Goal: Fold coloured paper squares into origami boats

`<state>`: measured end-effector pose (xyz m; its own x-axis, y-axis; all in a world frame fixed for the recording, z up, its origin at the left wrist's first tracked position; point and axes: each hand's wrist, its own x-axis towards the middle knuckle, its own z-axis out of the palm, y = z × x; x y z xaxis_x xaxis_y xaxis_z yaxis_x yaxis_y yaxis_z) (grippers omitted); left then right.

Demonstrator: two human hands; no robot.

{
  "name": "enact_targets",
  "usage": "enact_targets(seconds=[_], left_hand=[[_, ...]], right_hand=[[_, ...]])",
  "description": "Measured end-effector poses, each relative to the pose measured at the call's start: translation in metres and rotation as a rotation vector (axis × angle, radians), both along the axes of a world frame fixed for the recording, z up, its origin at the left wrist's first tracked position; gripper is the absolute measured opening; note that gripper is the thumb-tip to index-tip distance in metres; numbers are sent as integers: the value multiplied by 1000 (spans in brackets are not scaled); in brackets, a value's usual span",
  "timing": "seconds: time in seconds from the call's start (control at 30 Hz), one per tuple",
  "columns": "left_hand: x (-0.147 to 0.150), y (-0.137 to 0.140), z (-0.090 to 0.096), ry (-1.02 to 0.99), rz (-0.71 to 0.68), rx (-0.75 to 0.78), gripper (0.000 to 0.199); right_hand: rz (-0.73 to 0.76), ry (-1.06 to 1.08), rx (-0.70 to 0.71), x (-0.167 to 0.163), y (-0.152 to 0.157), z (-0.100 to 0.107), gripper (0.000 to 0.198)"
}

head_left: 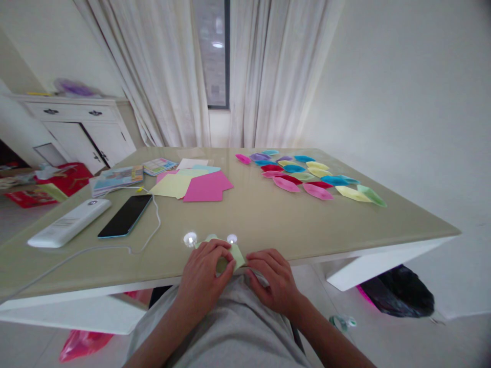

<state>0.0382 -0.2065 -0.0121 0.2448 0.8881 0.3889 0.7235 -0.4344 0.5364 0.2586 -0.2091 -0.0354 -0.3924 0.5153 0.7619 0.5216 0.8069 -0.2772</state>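
Observation:
A piece of light green paper point(237, 255), partly folded, lies at the front edge of the table. My left hand point(209, 268) is on top of it, thumb and fingers closed on the paper and covering much of it. At the paper's right corner is my right hand point(272, 278), its fingers bent and close together, with thumb and fingertips at that corner. How far the folds go under the left hand is hidden.
Folded paper boats point(286, 184) in several colours fill the table's right side. Flat coloured sheets point(207, 186) lie left of centre, near booklets point(117, 179). A black phone point(126, 216), a white power bank point(69, 223) and a white cable point(156, 220) occupy the left.

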Motion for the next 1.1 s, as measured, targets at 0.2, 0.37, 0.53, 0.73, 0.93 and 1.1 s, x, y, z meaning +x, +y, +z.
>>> enact_targets(seconds=[0.2, 0.37, 0.53, 0.73, 0.93, 1.1], left_hand=[[-2, 0, -1, 5, -14, 1, 5], [-3, 0, -1, 7, -19, 5, 7], [-3, 1, 0, 11, -27, 12, 7], [-4, -1, 0, 45, -35, 30, 4], [-12, -6, -12, 225, -187, 302, 24], [-25, -10, -12, 246, -289, 543, 37]], right_hand=[[-26, -69, 48, 1, 0, -3, 25], [-8, -59, 26, 1, 1, -3, 19], [-8, -31, 26, 1, 1, -6, 29], [-30, -86, 75, 0, 0, -5, 25], [-34, -47, 27, -4, -1, -3, 22], [-23, 19, -74, -4, -2, 1, 24]])
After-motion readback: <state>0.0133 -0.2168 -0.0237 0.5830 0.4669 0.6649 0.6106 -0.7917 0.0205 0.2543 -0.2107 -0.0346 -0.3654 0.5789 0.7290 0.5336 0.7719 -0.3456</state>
